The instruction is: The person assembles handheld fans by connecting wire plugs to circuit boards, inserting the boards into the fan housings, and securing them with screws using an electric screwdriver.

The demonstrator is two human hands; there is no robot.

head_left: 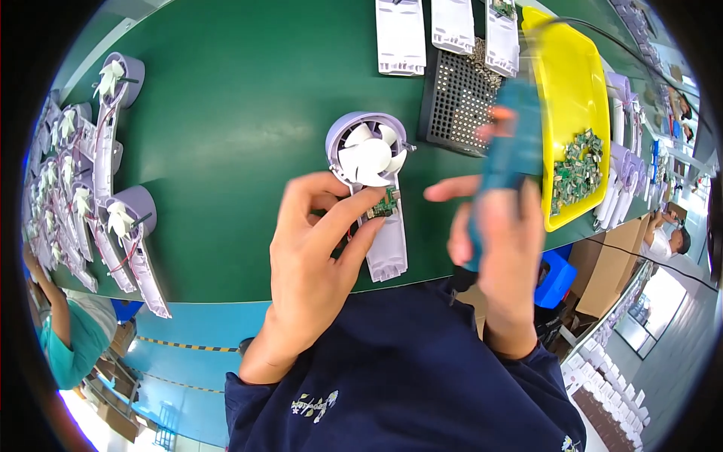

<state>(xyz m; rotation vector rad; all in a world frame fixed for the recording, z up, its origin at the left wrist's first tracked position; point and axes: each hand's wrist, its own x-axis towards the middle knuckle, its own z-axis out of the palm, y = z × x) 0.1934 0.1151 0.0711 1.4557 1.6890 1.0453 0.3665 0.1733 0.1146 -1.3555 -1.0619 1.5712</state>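
Note:
A pale lilac fan housing lies on the green table in front of me, its round head away from me and its open handle toward me. White fan blades fill the round head. My left hand pinches a small green circuit board at the top of the handle, just below the blades. To the right, my right hand is wrapped round a teal electric screwdriver, its index finger pointing left. Motion blurs this tool, and its tip cannot be made out.
A black perforated tray holds many small screws. Beside it, a yellow bin contains a heap of circuit boards. White handle covers lie at the far edge. Several fan housings crowd the left side, near another person's arm.

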